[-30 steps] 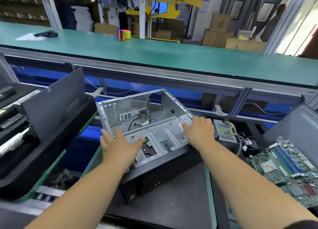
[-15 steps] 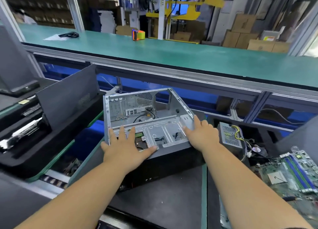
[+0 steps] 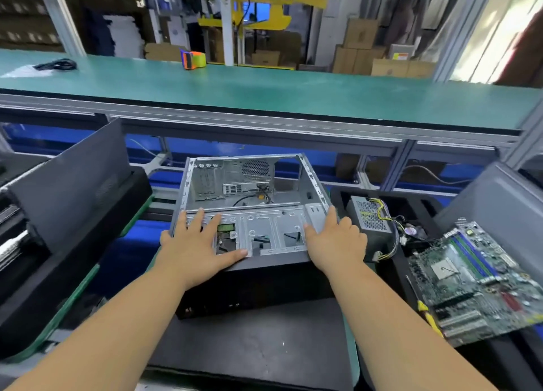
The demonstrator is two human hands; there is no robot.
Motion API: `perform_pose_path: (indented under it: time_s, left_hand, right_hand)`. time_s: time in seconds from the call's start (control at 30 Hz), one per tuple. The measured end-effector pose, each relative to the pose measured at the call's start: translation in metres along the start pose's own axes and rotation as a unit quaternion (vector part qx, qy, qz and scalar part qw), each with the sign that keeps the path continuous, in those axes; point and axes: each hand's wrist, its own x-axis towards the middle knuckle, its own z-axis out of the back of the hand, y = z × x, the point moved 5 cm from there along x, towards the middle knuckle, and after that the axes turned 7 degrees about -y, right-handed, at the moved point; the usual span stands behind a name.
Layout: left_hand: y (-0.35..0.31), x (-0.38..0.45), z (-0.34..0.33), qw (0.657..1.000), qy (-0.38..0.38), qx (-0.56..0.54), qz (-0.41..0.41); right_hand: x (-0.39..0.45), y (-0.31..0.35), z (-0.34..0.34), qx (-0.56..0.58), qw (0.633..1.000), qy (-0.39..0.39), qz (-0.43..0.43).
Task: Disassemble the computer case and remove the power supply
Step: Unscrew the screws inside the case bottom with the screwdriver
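The computer case [image 3: 258, 185], bare grey metal with its side open, lies in front of me on a dark mat; only loose black cables show inside. My left hand [image 3: 197, 243] rests flat on the near-left part of its drive bracket, fingers spread. My right hand [image 3: 335, 241] holds the near-right corner of the case, its fingers over the edge. The power supply [image 3: 371, 218], a grey box with a mesh side and yellow and black wires, sits outside the case just to its right.
A green motherboard [image 3: 476, 279] lies at the right with a yellow-handled screwdriver [image 3: 429, 317] beside it. A dark side panel [image 3: 73, 179] leans in a black tray at the left. A raised green conveyor shelf [image 3: 264, 94] runs across behind the case.
The case has been turned and squared up toward me, its near edge now level. Both hands stayed on its near corners and moved with it.
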Motion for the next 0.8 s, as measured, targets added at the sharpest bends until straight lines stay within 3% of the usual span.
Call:
perform_pose_path:
  time_s: [0.43,0.8]
  left_hand:
    - [0.025,0.023,0.007,0.992,0.007,-0.015,-0.122]
    - [0.009,0.009,0.022,0.990,-0.060,-0.072,-0.103]
  right_hand:
    - [-0.052,0.011,0.009,-0.013,0.994,0.000,-0.111]
    - [-0.051,0.004,0.016,0.019,0.996,0.042,-0.079]
